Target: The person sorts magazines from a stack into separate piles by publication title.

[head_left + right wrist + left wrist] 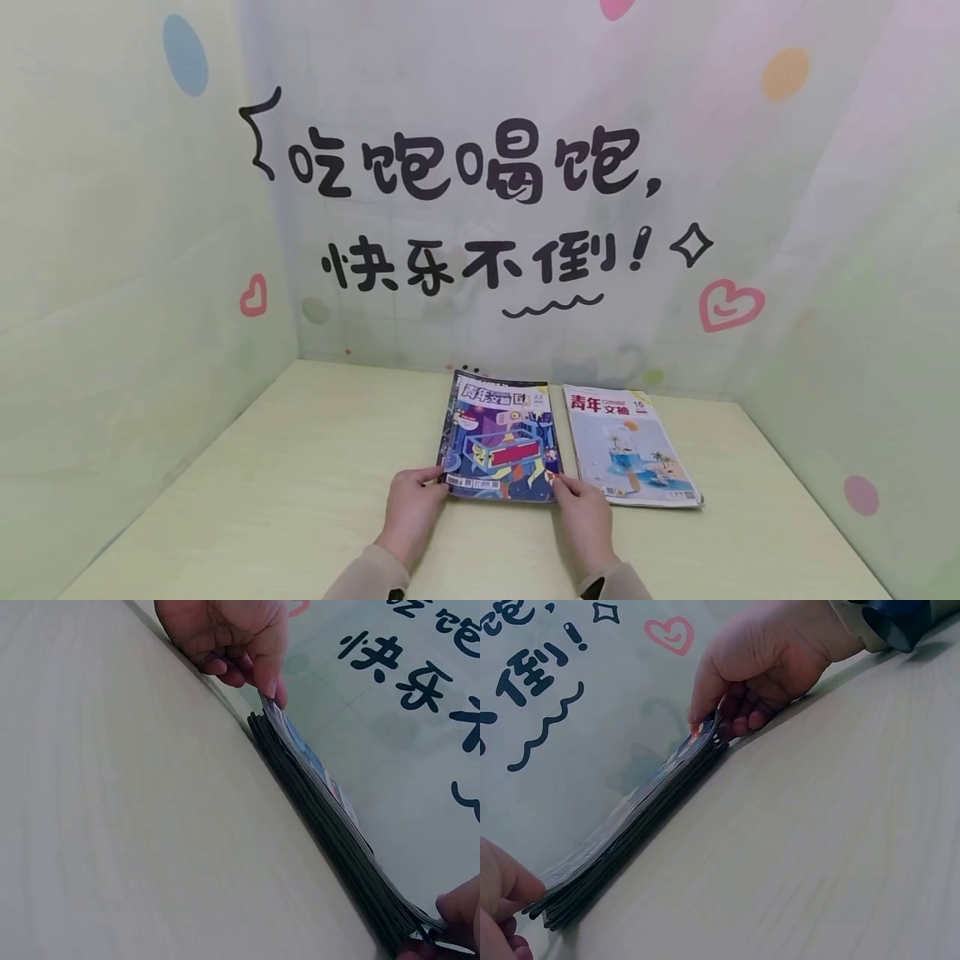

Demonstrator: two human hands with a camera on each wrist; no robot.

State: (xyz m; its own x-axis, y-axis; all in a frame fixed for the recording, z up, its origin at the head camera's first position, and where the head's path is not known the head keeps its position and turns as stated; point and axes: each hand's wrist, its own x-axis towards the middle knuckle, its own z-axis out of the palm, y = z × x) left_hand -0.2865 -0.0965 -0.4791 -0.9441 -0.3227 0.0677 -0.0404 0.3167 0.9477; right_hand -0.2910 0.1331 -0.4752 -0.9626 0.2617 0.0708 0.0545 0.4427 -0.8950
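A pile of magazines lies on the table, topped by a magazine [504, 446] with a dark blue and purple cover. My left hand [412, 510] pinches its near left corner between thumb and fingers. At the near right corner, my right hand [587, 518] pinches it the same way. In both wrist views the pale-edged top magazine [319, 776] bends up a little at its corners, above the dark edges of the pile [630, 862]. How many magazines each hand grips cannot be told. Right of the pile lies another magazine [633, 454] with a white and blue cover.
The pale wooden table [285, 475] reaches back to a printed fabric wall [465, 75] with black lettering. Fabric side walls stand at left [150, 275] and right [847, 333]. The second magazine sits close beside my right hand.
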